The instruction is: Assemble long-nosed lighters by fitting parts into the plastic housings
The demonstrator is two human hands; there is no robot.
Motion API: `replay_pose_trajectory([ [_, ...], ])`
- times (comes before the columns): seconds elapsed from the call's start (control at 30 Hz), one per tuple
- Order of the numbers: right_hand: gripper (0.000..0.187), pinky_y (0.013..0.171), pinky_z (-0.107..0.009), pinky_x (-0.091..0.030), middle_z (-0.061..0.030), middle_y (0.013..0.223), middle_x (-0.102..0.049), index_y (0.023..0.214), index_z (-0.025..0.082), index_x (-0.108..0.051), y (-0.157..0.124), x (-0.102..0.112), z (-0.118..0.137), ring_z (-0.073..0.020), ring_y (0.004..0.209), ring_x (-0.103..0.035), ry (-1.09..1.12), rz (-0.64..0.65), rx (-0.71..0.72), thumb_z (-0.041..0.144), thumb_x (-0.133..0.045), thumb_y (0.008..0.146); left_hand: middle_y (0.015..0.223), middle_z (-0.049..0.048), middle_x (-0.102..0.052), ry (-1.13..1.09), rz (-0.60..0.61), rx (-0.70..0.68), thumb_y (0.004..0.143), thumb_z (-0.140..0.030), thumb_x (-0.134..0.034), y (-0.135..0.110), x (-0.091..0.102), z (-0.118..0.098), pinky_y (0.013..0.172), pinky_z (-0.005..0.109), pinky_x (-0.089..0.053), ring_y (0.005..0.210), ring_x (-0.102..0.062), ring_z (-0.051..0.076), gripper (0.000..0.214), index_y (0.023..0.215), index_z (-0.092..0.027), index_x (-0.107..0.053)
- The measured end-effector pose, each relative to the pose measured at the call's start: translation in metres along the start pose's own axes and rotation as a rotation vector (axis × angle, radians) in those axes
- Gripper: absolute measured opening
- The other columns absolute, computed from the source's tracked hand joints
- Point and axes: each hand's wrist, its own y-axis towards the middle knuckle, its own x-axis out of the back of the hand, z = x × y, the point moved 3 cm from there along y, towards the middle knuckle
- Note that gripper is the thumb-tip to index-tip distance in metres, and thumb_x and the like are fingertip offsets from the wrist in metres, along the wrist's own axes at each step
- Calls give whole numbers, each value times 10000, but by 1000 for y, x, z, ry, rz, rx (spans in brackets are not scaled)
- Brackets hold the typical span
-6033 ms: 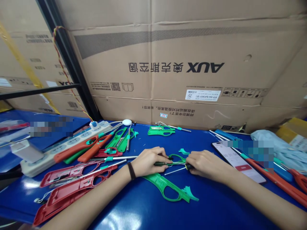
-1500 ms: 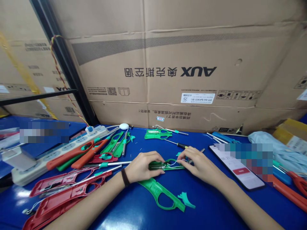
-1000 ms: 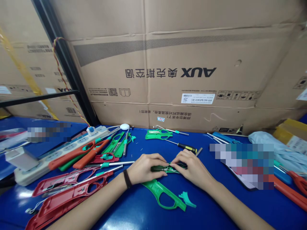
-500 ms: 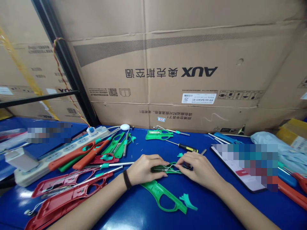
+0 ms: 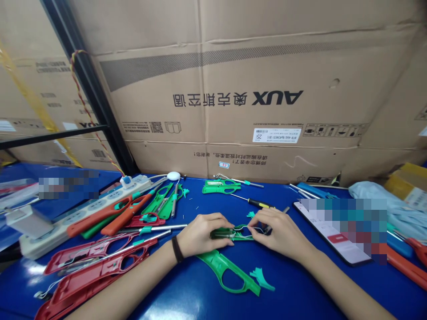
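Observation:
In the middle of the blue table, my left hand (image 5: 205, 235) is closed around the left end of a green lighter shell half (image 5: 245, 238) with metal parts inside. My right hand (image 5: 280, 231) pinches a thin white wire (image 5: 248, 228) between thumb and finger, over the shell's handle loop. The wire runs out of the shell towards those fingertips. Below my left hand lies another green shell half (image 5: 216, 264), its handle loop facing right. A small turquoise plastic piece (image 5: 262, 280) rests beside that loop. Something dark, partly hidden, is by my right fingertips.
Red lighter shells (image 5: 76, 286) and orange lighters (image 5: 118, 220) lie on the left, by a white power strip (image 5: 96, 206). Further back are a green shell (image 5: 213, 187) and a screwdriver (image 5: 255, 203). A phone (image 5: 328, 235) lies right. Cardboard (image 5: 200, 71) stands behind.
My right hand has shifted slightly right, drawing the white wire out over the handle loop. My left hand stays on the green shell half.

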Motion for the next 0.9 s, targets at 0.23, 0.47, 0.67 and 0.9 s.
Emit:
replay_pose_trajectory([
  [0.23,89,725,-298,-443,26,769,-692,768,233,-653,-1,1,-3,-172,776,-618,-3,43,16,152,-624,791,994,55,-670,1,13,17,799,-356,-687,0,0,0,787,236,-518,861,-657,154,308,1052,-181,-671],
  [0.47,128,703,-293,-464,29,776,-702,774,244,-668,1,2,-5,-174,774,-626,-36,31,3,131,-612,798,1008,50,-672,0,33,10,812,-343,-674,0,0,-1,805,244,-522,875,-661,159,271,1030,-181,-685],
  [0.67,89,668,-275,-470,12,760,-690,831,243,-681,0,2,-3,-163,727,-621,30,-36,-6,200,-603,833,1029,62,-659,-2,24,15,803,-347,-685,0,1,-1,812,255,-524,909,-647,165,360,1113,-171,-634],
  [0.9,82,700,-291,-453,1,770,-688,816,231,-687,0,-11,-1,-170,748,-614,47,-15,37,195,-615,831,1199,65,-587,32,47,-12,821,-360,-661,-1,-1,1,835,272,-533,886,-658,154,317,1102,-214,-656],
])
